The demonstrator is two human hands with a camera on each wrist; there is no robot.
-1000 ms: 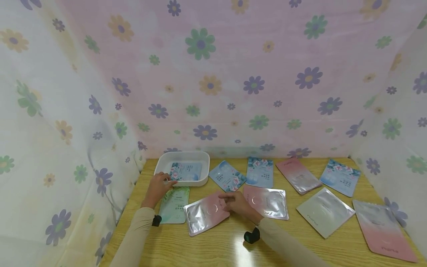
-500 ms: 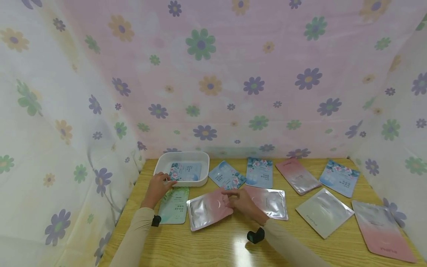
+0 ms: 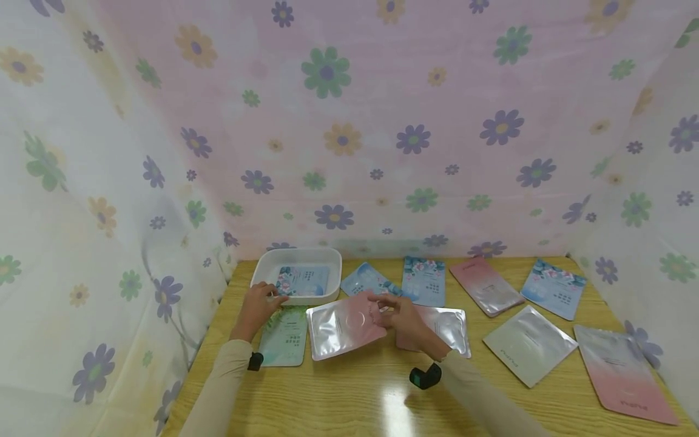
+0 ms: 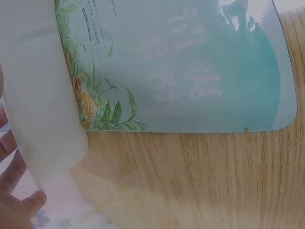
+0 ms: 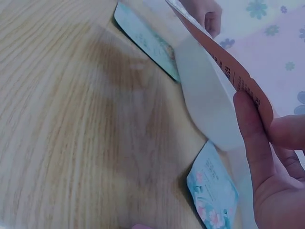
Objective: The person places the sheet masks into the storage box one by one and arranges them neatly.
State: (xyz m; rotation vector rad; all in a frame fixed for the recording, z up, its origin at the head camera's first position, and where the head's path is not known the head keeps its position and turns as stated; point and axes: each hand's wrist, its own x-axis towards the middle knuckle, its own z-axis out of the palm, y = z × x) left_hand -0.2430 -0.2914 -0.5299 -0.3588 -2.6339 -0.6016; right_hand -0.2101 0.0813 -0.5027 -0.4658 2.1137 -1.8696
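Observation:
At the left back, my left hand (image 3: 259, 308) pinches the front rim of a white plastic bin (image 3: 333, 296); its fingers also show along the bin's wall (image 4: 43, 105) in the left wrist view. A blue flowered sheet mask packet (image 3: 303, 280) lies inside the bin. My right hand (image 3: 405, 318) pinches the right end of a pink and silver sheet mask packet (image 3: 346, 325), which is raised off the table and tilted. In the right wrist view, thumb and fingers hold that packet's edge (image 5: 236, 69). A green packet (image 3: 285, 340) lies in front of the bin.
Flat on the wooden table (image 3: 338, 400) are blue packets (image 3: 425, 282), another pink packet (image 3: 448, 331) partly behind my right hand, a pink one (image 3: 486, 286), a pale green one (image 3: 531, 346) and a pink-silver one (image 3: 625, 373). Flowered cloth (image 3: 371, 152) encloses the table.
My right hand has lifted the pink and silver packet off the table and moved it slightly back and right. My left hand stays on the bin's rim.

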